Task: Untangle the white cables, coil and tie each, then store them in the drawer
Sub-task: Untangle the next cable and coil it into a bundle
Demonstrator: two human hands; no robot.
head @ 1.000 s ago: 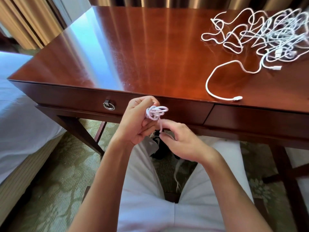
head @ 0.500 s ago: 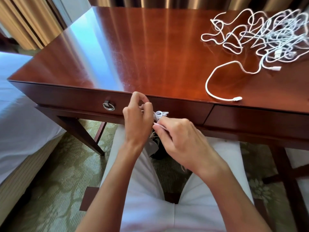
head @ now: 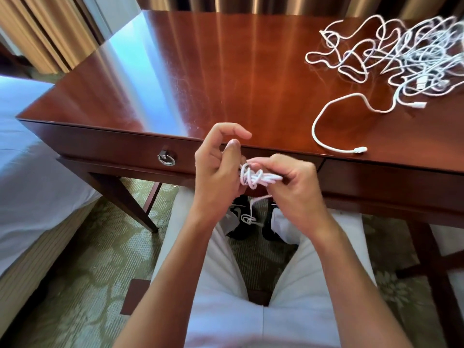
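A small coiled white cable hangs between both hands, just in front of the desk's edge. My left hand holds the coil's left side, with its index finger and thumb raised above it. My right hand pinches the cable's end on the right side of the coil. A loose tail of the cable dangles below the hands. A tangled pile of white cables lies on the desk's far right, one end trailing toward the front edge. The drawer with its ring handle is closed.
The glossy wooden desk fills the upper view. A bed with white sheets stands at the left. My legs in white trousers are under the desk, with dark shoes on patterned carpet. A second drawer front sits at the right.
My hands have parted a little; the right hand now pulls the cable's end out to the right of the coil, and the left hand's index finger has lifted.
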